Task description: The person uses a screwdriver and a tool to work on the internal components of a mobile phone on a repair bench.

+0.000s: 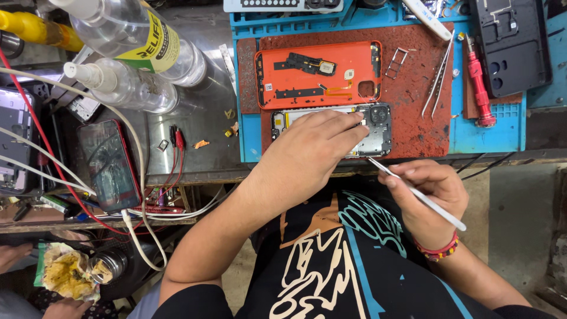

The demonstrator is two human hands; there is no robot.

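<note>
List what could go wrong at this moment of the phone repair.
The opened phone lies near the mat's front edge under the left hand; a push could slide it off. The thin white tool in the right hand points at its bare board and might scratch it.

Back cover [319,74] behind opened phone [378,127]
</note>
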